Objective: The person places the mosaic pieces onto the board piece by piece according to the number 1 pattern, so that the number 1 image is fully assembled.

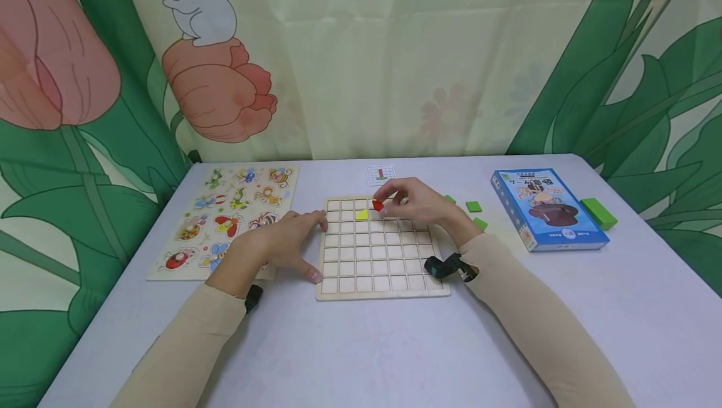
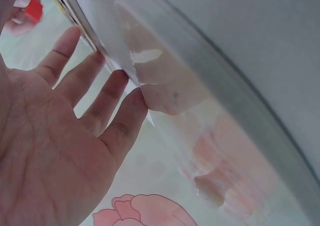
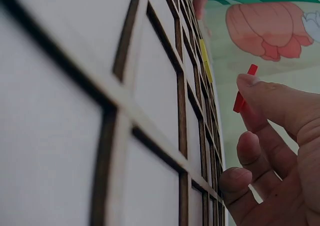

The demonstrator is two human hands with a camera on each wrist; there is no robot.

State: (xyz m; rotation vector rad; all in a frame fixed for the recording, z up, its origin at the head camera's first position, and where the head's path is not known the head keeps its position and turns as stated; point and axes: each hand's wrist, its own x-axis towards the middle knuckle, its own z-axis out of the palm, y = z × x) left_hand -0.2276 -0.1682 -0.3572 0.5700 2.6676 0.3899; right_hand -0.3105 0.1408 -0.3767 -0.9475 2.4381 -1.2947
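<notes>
Red tile (image 1: 377, 205), thin, pinched, gridded wooden board (image 1: 383, 297)

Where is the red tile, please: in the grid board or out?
Out; the right hand pinches the red tile above the grid board.

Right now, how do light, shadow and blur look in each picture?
Head view: fairly even light, a soft shadow along the inner side of the right sleeve; left wrist view: hazy, the red piece looks soft-edged; right wrist view: the nearest part of the grid board blurs and looms large.
</notes>
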